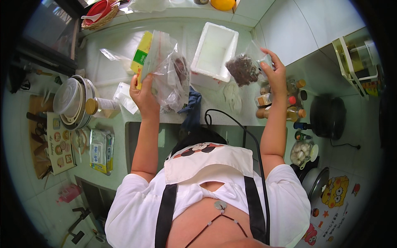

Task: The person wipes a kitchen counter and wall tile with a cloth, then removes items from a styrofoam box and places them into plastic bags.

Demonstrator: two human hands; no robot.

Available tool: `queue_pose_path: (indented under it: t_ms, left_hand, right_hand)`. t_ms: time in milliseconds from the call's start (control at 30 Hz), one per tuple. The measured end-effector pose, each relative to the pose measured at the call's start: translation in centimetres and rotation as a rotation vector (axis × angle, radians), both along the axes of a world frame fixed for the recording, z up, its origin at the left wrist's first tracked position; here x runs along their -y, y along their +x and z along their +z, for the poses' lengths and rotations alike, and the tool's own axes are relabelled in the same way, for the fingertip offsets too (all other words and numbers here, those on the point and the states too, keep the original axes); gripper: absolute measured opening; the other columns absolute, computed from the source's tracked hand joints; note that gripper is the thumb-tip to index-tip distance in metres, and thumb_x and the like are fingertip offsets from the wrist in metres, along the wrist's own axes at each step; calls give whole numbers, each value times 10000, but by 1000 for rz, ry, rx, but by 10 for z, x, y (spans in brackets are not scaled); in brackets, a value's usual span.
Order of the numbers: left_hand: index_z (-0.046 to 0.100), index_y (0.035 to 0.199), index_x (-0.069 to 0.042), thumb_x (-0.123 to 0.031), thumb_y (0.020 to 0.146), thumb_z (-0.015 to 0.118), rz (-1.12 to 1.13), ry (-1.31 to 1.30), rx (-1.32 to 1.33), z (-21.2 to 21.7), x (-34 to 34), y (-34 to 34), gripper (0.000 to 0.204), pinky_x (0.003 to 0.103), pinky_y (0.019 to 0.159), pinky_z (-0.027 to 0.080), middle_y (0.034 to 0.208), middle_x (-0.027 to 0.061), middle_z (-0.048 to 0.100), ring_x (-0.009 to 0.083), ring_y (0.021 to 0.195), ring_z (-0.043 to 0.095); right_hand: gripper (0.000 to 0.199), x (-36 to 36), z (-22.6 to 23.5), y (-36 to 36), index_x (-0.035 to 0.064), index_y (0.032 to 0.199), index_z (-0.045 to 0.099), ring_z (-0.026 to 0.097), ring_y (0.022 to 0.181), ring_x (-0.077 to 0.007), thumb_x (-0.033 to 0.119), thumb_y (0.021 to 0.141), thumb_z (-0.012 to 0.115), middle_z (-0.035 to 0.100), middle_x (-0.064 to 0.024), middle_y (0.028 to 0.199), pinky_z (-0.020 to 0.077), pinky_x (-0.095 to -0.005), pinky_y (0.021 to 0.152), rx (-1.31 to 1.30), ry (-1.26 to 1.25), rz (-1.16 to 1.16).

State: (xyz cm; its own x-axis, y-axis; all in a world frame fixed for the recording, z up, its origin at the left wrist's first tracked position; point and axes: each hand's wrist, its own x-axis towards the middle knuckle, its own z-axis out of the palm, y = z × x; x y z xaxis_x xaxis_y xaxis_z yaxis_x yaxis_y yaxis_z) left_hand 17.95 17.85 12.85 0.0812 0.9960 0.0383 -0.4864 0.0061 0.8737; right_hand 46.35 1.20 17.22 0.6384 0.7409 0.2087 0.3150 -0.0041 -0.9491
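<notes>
My left hand (144, 93) grips a bunch of clear plastic bags (169, 72) together with a yellow and green packet (141, 56), held above the pale counter (111, 45). One of those bags holds something dark. My right hand (275, 74) holds up a small clear bag of dark reddish-brown dried bits (244, 68) by its top corner. A white foam box (215, 49) stands open on the counter between the two hands, with nothing visible inside.
Several sauce and spice bottles (285, 105) stand right of my right arm, by a black pan (328, 115). Stacked bowls with a lid (72, 99) and a jar (99, 105) sit at left. A blue cloth (191, 105) lies at the counter's edge. A red basket (99, 12) stands far left.
</notes>
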Motion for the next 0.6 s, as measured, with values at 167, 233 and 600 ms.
queue_pose_path:
  t_ms: [167, 233, 600]
  left_hand:
    - [564, 871, 2, -23, 782, 576, -29, 18, -3, -3, -3, 6, 93, 214, 659, 400, 819, 18, 587, 78, 716, 514]
    - [564, 873, 0, -25, 785, 578, -44, 25, 2, -8, -4, 8, 92, 212, 657, 398, 818, 14, 585, 74, 715, 511]
    - [556, 843, -5, -26, 791, 585, -89, 28, -47, -16, -1, 18, 63, 209, 640, 379, 776, -12, 548, 61, 696, 481]
  right_hand:
    - [344, 33, -3, -8, 81, 1066, 590, 495, 767, -67, 71, 723, 566, 565, -2, 899, 420, -205, 678, 0, -227, 169]
    - [347, 36, -5, -14, 85, 1055, 594, 471, 741, -62, 73, 709, 587, 549, 11, 862, 399, -200, 658, -37, -385, 296]
    - [303, 60, -16, -22, 96, 976, 629, 476, 702, -80, 60, 676, 608, 575, 1, 897, 366, -210, 594, -26, -579, 460]
